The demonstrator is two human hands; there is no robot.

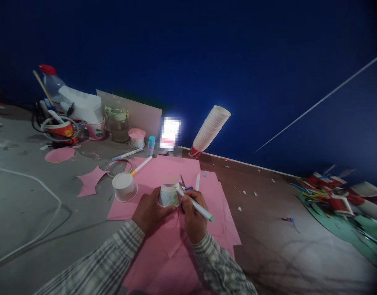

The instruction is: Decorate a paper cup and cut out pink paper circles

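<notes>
My left hand (151, 212) is closed around the side of a small paper cup (169, 196) that carries green and yellowish marks. Between the fingers of my right hand (194, 213) is a white marker (201, 209) with a green end, its tip at the cup's upper right side. Both hands are over overlapping pink paper sheets (217, 205). Just beyond the cup lie scissors (185, 185), partly hidden by my right hand. A white paper cup (125, 187) stands upside down to the left of my left hand, and a yellow-ended marker (141, 165) lies behind it.
A leaning stack of paper cups (209, 131) stands by the wall beside a bright, blurred screen (170, 133). At back left are a glass jar (117, 125), a pink-topped cup (137, 138) and a glue stick (151, 146). A white cable (49, 190) crosses the left; cup pieces lie far right.
</notes>
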